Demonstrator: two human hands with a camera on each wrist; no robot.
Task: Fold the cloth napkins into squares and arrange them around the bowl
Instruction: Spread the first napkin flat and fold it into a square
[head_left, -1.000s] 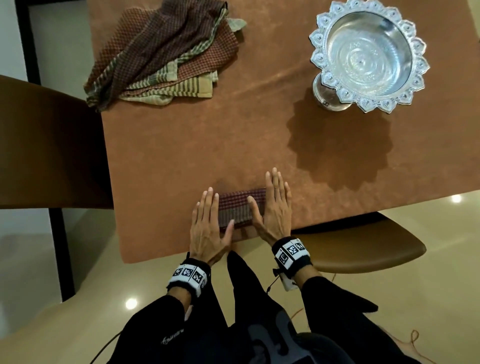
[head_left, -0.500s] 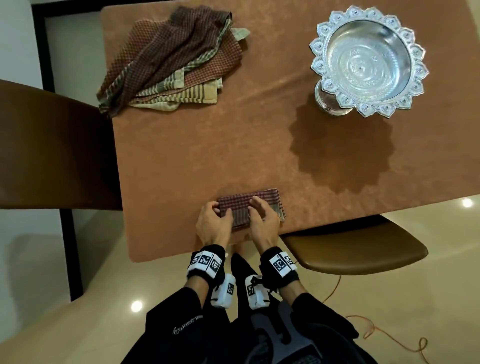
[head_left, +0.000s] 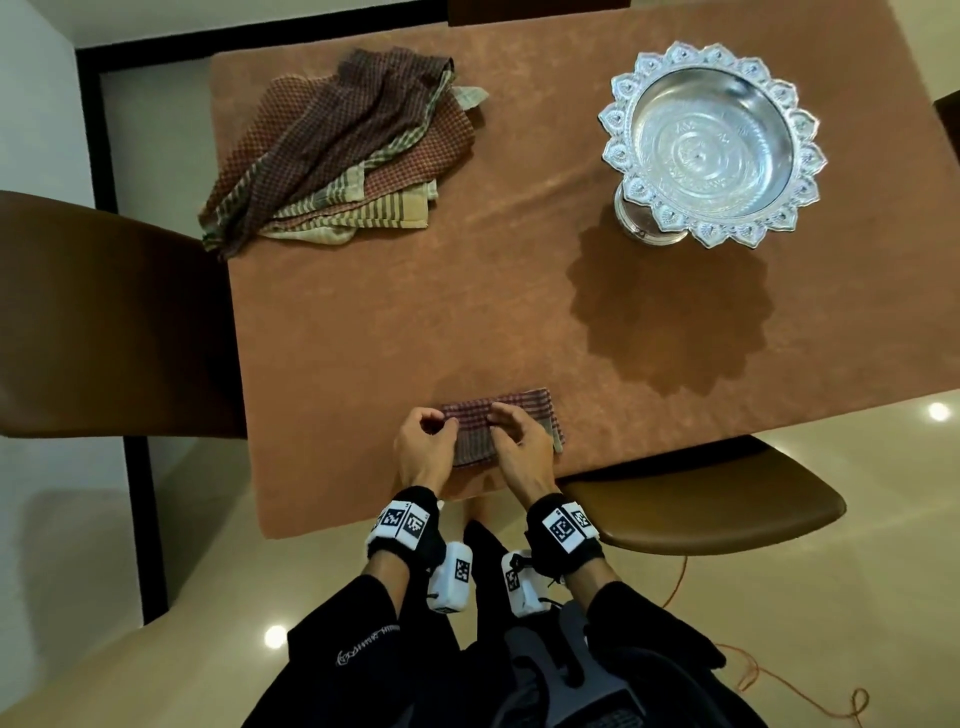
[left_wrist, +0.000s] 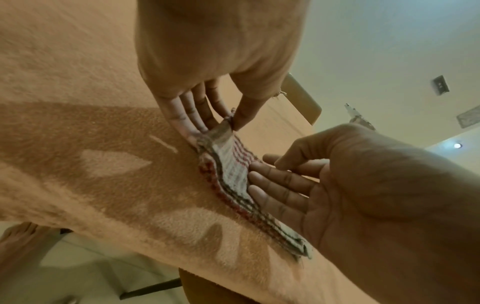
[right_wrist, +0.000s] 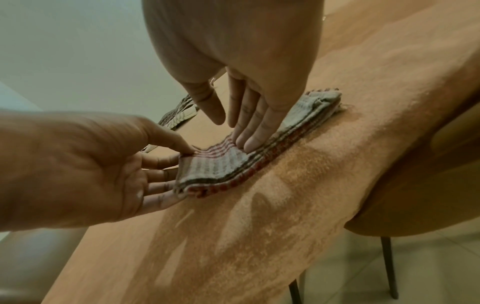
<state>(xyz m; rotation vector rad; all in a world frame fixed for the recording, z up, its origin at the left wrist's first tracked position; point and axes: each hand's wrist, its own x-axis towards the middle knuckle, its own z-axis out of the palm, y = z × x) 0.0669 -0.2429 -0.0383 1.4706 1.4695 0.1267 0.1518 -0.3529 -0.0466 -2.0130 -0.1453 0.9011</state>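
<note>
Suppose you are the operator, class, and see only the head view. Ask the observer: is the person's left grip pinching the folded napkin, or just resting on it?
Observer: Pinching. In the left wrist view the left grip holds the napkin by its end, thumb on top and fingers beneath.
Operator: And the right grip?
Observer: In the right wrist view the right grip presses straight fingers flat on top, with the thumb off the cloth.
Operator: Is it a single layer?
Observer: No. Its near edge shows several stacked layers.

Home dining rm: table (head_left: 363, 338), chairs (head_left: 104, 312), tile floor.
</note>
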